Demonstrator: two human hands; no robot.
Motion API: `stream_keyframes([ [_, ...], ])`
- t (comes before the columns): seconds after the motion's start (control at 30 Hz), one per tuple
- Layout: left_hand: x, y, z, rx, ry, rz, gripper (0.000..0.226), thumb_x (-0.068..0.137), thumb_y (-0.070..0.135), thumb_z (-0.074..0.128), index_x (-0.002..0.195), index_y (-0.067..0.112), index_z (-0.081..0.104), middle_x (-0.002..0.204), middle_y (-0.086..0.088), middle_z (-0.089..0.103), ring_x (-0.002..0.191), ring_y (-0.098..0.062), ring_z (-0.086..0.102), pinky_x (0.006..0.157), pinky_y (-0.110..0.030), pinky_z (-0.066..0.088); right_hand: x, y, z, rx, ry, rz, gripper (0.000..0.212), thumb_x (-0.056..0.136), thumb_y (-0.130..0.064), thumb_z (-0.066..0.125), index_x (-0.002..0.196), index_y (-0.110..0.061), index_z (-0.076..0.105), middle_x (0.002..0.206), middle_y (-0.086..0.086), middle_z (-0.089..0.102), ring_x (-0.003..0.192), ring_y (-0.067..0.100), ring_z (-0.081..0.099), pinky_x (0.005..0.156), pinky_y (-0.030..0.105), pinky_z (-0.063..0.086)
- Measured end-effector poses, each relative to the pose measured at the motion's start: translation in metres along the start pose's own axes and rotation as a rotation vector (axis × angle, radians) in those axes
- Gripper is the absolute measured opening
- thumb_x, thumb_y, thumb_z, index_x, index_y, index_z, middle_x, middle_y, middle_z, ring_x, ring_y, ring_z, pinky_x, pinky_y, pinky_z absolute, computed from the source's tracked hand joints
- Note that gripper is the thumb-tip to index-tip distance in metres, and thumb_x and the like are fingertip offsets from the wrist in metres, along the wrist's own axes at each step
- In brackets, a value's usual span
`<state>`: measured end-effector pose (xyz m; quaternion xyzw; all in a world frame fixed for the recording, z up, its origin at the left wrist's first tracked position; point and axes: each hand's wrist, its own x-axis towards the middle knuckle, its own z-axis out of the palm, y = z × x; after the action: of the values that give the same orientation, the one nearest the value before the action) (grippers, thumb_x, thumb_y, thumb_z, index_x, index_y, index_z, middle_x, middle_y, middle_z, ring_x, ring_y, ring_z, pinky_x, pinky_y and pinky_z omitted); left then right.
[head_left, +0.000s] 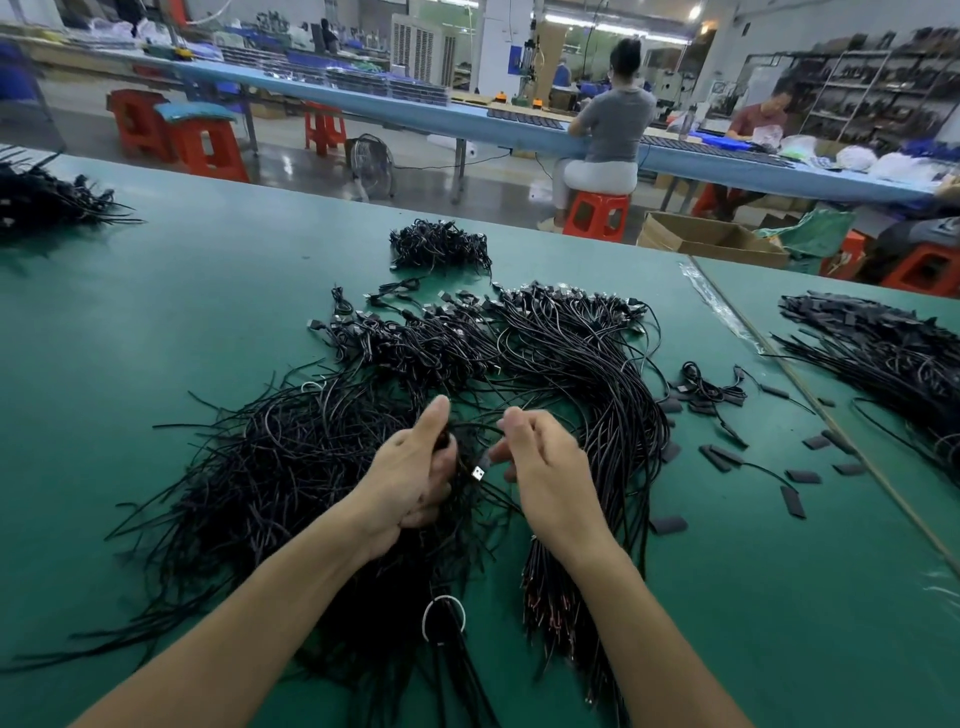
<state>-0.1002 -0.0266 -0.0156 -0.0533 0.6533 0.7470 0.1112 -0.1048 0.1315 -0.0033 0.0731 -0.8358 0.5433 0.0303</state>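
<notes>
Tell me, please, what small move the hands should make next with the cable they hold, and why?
Probably raise the cable a little to draw it clear of the loose pile. The left hand grips it, the right hand pinches it near the USB plug, and the strands below lie tangled, so it could snag otherwise.

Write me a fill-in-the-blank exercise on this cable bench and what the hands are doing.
1. The table top is ____ in colour.
2. The left hand grips a bunch of cables and the right hand pinches a single cable; every one is ____.
3. Flat loose strips lie on the ____ side of both hands.
4. The seated person in grey sits on a ____ stool.

Missing words: green; black; right; red.
</notes>
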Motion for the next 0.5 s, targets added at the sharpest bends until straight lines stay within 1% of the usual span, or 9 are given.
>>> stream_keyframes([
  [0.07,0.003,0.002,-0.005,-0.048,0.119,0.019,0.061,0.089,0.070,0.043,0.047,0.025,0.040,0.045,0.005,0.028,0.034,-0.008,0.021,0.032,-0.016,0.018,0.000,0.011,0.011,-0.162,-0.073,0.071,0.041,0.102,-0.052,0.035,0.094,-0.022,0.061,0.088,-0.002,0.068,0.075,0.014,0.061,0.066,0.024,0.050],
  [0.1,0.005,0.002,-0.006,-0.077,0.168,0.020,0.062,0.091,0.069,0.042,0.046,0.025,0.039,0.045,0.006,0.027,0.034,-0.008,0.020,0.032,-0.017,0.017,-0.002,0.016,0.018,-0.255,-0.138,0.065,0.039,0.103,-0.050,0.037,0.101,-0.020,0.062,0.093,-0.001,0.066,0.079,0.015,0.059,0.072,0.030,0.052],
  [0.17,0.008,0.003,-0.007,-0.124,0.229,0.027,0.065,0.093,0.069,0.038,0.046,0.025,0.039,0.046,0.007,0.026,0.035,-0.008,0.019,0.032,-0.018,0.015,-0.008,0.024,0.033,-0.492,-0.274,0.001,0.036,0.101,-0.046,0.047,0.125,-0.022,0.059,0.113,0.001,0.061,0.100,0.018,0.057,0.087,0.037,0.051],
  [0.2,0.009,0.003,-0.007,-0.132,0.245,0.033,0.065,0.094,0.070,0.036,0.046,0.025,0.039,0.046,0.007,0.026,0.036,-0.008,0.018,0.032,-0.019,0.015,-0.011,0.027,0.041,-0.613,-0.336,-0.040,0.041,0.100,-0.045,0.050,0.134,-0.024,0.054,0.121,0.002,0.056,0.110,0.021,0.053,0.093,0.038,0.048],
  [0.23,0.010,0.004,-0.007,-0.130,0.254,0.034,0.066,0.094,0.070,0.035,0.047,0.024,0.040,0.047,0.007,0.026,0.038,-0.008,0.018,0.033,-0.020,0.015,-0.013,0.030,0.048,-0.702,-0.364,-0.071,0.044,0.099,-0.045,0.051,0.138,-0.025,0.050,0.125,0.003,0.053,0.115,0.024,0.050,0.095,0.038,0.046],
  [0.27,0.011,0.004,-0.007,-0.122,0.258,0.030,0.066,0.094,0.070,0.036,0.047,0.024,0.042,0.047,0.008,0.027,0.039,-0.008,0.018,0.034,-0.021,0.014,-0.016,0.031,0.054,-0.754,-0.347,-0.094,0.042,0.099,-0.043,0.052,0.138,-0.026,0.050,0.123,0.004,0.051,0.115,0.025,0.048,0.094,0.037,0.044],
  [0.33,0.012,0.003,-0.006,-0.092,0.258,0.022,0.063,0.094,0.068,0.042,0.050,0.023,0.050,0.049,0.008,0.028,0.041,-0.008,0.018,0.035,-0.021,0.015,-0.018,0.031,0.062,-0.763,-0.258,-0.123,0.032,0.100,-0.038,0.051,0.129,-0.024,0.056,0.115,0.003,0.053,0.111,0.024,0.049,0.090,0.034,0.044],
  [0.4,0.011,0.001,-0.005,-0.067,0.244,0.031,0.059,0.091,0.067,0.049,0.058,0.020,0.062,0.050,0.008,0.028,0.042,-0.008,0.020,0.036,-0.020,0.017,-0.019,0.031,0.064,-0.697,-0.216,-0.102,0.024,0.100,-0.034,0.052,0.119,-0.022,0.061,0.111,0.003,0.056,0.106,0.024,0.053,0.086,0.035,0.046],
  [0.5,0.010,0.002,-0.003,-0.061,0.242,0.061,0.057,0.082,0.069,0.055,0.067,0.018,0.076,0.051,0.008,0.030,0.042,-0.007,0.021,0.037,-0.019,0.019,-0.017,0.029,0.063,-0.633,-0.188,-0.084,0.017,0.099,-0.029,0.055,0.110,-0.023,0.066,0.107,0.001,0.061,0.101,0.023,0.058,0.079,0.033,0.048],
])
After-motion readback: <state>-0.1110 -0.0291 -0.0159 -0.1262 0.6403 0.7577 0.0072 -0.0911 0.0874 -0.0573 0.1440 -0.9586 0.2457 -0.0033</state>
